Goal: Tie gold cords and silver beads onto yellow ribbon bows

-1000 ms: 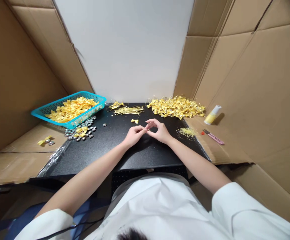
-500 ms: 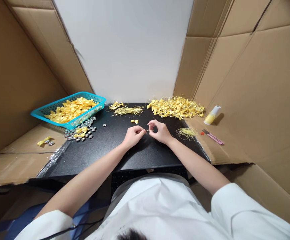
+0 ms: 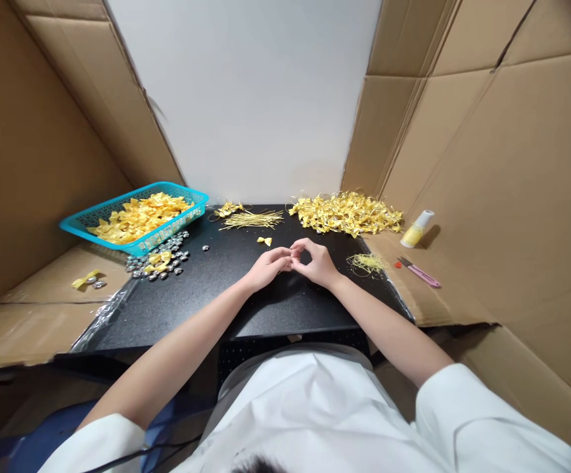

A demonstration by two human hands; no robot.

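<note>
My left hand (image 3: 269, 268) and my right hand (image 3: 315, 264) meet over the black tabletop, their fingertips touching. Both are closed in a pinch, the right thumb and forefinger curved into a ring. The thin yellow cord that showed between them half a second ago is now hidden by the fingers. Just beyond my left hand lies a small yellow bow (image 3: 264, 241). Farther back is a bundle of straight yellow cords (image 3: 253, 219), with a few bows on cords (image 3: 228, 208) to its left.
At left, a turquoise basket (image 3: 135, 248) holds yellow bows; shiny silver domed pieces (image 3: 179, 255) lie by it. Back right is a heap of corded bows (image 3: 347, 213). On the right are yellow cord scraps (image 3: 368, 263), pink-handled snips (image 3: 422, 272) and a cone of thread (image 3: 416, 231).
My hands have come together, so the gap between their fingertips has closed and the short length of yellow cord there has gone out of sight. The things on the table have not moved.
</note>
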